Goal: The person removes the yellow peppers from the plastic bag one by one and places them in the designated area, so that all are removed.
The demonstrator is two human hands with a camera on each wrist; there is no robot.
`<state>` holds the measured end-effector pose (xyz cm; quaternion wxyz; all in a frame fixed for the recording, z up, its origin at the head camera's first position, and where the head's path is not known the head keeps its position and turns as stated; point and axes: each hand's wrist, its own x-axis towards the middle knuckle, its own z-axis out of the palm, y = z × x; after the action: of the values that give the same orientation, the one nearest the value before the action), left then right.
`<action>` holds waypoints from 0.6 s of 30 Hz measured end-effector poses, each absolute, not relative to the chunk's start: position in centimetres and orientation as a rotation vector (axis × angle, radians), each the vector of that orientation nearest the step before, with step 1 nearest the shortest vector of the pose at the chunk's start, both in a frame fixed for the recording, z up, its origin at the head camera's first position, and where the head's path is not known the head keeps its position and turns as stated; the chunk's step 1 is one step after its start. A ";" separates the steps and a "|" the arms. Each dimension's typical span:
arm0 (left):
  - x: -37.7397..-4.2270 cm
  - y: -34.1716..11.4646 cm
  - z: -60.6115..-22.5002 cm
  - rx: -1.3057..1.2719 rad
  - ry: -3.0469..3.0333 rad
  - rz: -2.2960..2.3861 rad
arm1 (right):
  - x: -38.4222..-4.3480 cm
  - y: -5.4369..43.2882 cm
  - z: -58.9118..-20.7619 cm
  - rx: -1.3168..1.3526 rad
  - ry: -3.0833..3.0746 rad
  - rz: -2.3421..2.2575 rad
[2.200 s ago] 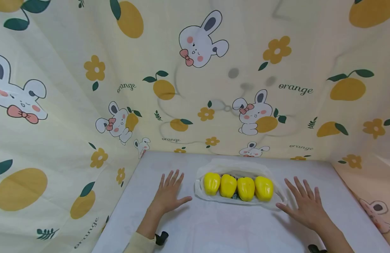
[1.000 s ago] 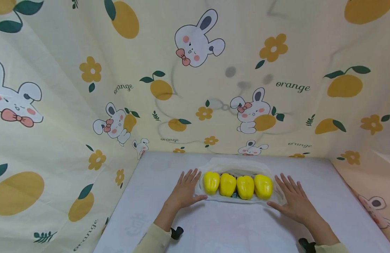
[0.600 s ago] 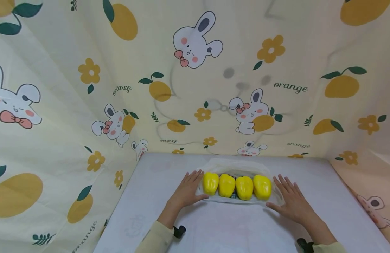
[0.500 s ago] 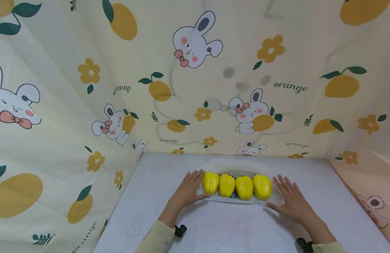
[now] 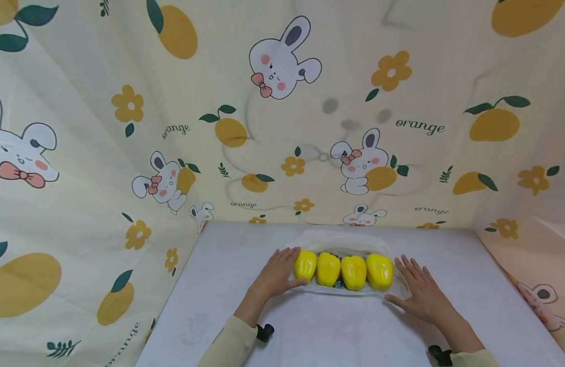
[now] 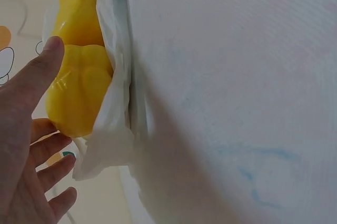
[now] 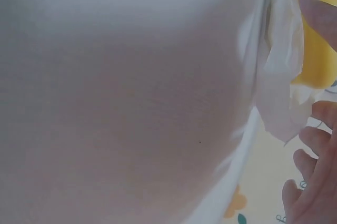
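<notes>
we are looking at four yellow peppers (image 5: 328, 269) that are lying side by side in a row, in a crinkled white bag (image 6: 115, 129) on a white table (image 5: 346, 331). at one end we are seeing the left hand (image 5: 276, 275) just beside the leftmost pepper (image 5: 305, 266), its thumb pointing toward the near side and its fingers toward the far side; they are lying loose and grasping nothing, though we are unable to tell whether they are touching the pepper. at the other end we are finding the right hand (image 5: 422, 290) near the rightmost pepper (image 5: 380, 272), its fingers spreading and clutching nothing. at the wrists we are noticing black devices (image 5: 265, 333) and pale yellow sleeves (image 5: 232, 341). behind the table we are facing a cream curtain (image 5: 80, 204) that is showing rabbits (image 5: 367, 157), oranges (image 5: 494, 125) and flowers (image 5: 385, 76).
</notes>
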<state>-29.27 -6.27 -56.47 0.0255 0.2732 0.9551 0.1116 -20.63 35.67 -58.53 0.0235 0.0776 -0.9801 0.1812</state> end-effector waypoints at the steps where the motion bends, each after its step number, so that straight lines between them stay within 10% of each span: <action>1: -29.3 -6.2 -56.5 0.839 2.955 0.349 | -20.6 35.7 -58.5 0.239 -3.035 0.569; 18: -29.8 -5.7 -56.8 0.790 3.005 0.362 | -21.0 35.5 -59.1 0.196 -3.066 0.569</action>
<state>-29.76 -5.71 -56.79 0.0067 0.2526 0.9606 0.1157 -21.00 35.53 -59.06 0.0085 0.0626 -0.9812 0.1821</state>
